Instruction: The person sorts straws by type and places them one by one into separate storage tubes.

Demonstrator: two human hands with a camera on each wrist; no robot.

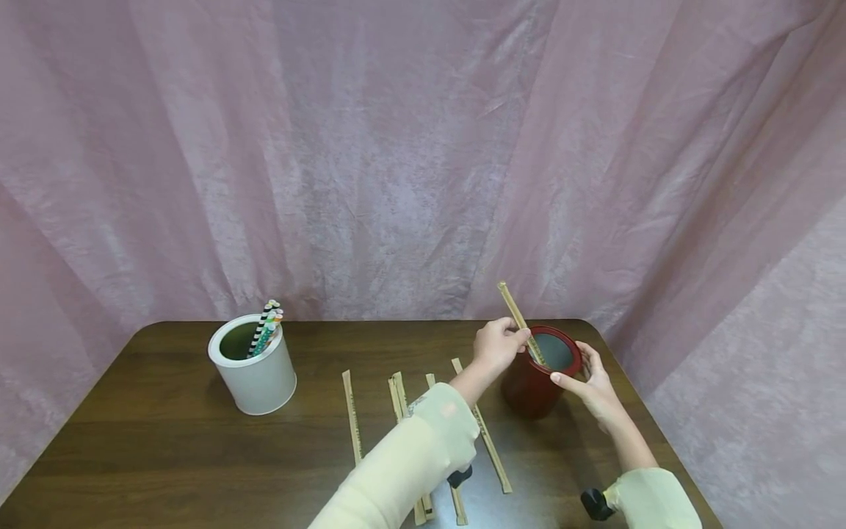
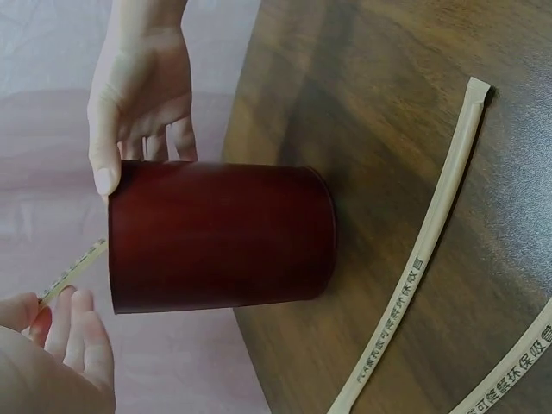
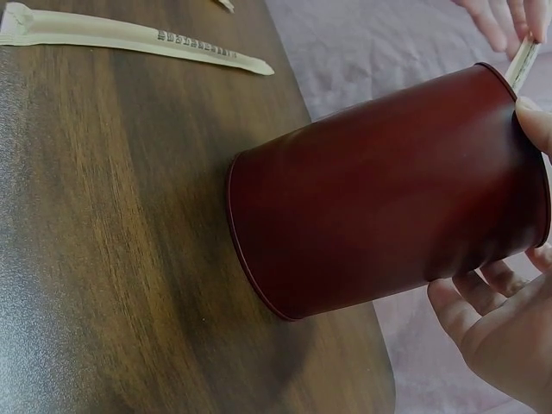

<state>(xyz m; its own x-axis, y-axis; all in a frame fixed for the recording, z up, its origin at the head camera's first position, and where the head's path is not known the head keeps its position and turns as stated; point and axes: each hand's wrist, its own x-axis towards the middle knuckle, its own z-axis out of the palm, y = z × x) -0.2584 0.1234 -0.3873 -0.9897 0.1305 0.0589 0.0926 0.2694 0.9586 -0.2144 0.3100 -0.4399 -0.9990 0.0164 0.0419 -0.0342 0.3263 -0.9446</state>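
Note:
My left hand (image 1: 494, 345) pinches a paper-wrapped straw (image 1: 512, 305) between thumb and fingers. The straw is tilted, its lower end inside the mouth of a dark red can (image 1: 534, 393) and its upper end rising above the hand. Around the can's right side, my right hand (image 1: 600, 389) holds it near the rim, thumb at the front and fingers behind. In the right wrist view those fingertips (image 3: 448, 302) touch the can's side wall. The can stands upright on the wooden table, and no other straw shows in its grey interior.
Several more wrapped straws (image 1: 489, 448) lie loose on the table (image 1: 165, 441), partly under the left sleeve. A white can (image 1: 259, 382) with several striped and patterned thin tubes (image 1: 266, 328) stands at the left. A pink curtain (image 1: 396, 162) hangs behind the table's far edge.

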